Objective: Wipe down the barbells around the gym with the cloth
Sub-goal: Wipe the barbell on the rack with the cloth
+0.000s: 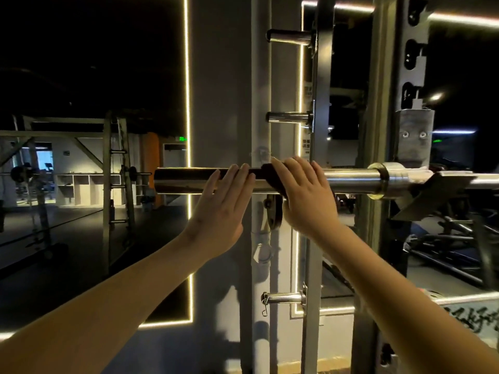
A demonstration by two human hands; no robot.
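Barbell sleeve (351,180), racked, long axis left–right: right hand (303,197) grips the dark cloth (270,175) round its middle, left hand (222,201) rests straight-fingered just left (bare steel runs on to the free left end).

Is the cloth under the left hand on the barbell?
No, the cloth is wrapped on the barbell sleeve under the right hand, while the left hand rests bare on the metal.

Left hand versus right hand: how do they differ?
The left hand touches the bare barbell sleeve with straight fingers; the right hand curves over the cloth. The left hand is nearer the sleeve's end, the right hand nearer the collar. Both rest on one sleeve.
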